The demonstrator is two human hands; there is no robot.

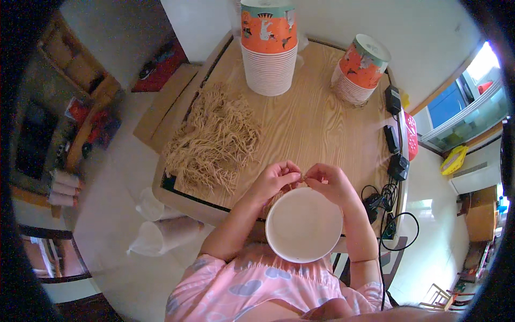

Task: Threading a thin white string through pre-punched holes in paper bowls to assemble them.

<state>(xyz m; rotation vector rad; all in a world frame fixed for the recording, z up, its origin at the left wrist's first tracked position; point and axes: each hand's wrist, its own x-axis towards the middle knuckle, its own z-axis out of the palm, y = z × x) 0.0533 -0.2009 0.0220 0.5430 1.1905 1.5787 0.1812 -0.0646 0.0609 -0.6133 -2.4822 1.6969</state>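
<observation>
A white paper bucket, its round mouth turned up toward me, rests against my front at the table's near edge. At its far rim my left hand is closed in a pinch on thin tan twine. Close beside it, my right hand pinches the twine too, its fingertips almost meeting the left ones. Most of the strand is hidden behind the fingers and the bucket. A large loose heap of tan twine strands lies on the left part of the table, beyond my left forearm.
On the wood-grain table a tall stack of orange-and-green paper buckets stands at the back. A shorter stack, with twine around its lower part, is at the back right. Black power adapters and cables line the right edge. Plastic-wrapped stacks lie on the floor at left.
</observation>
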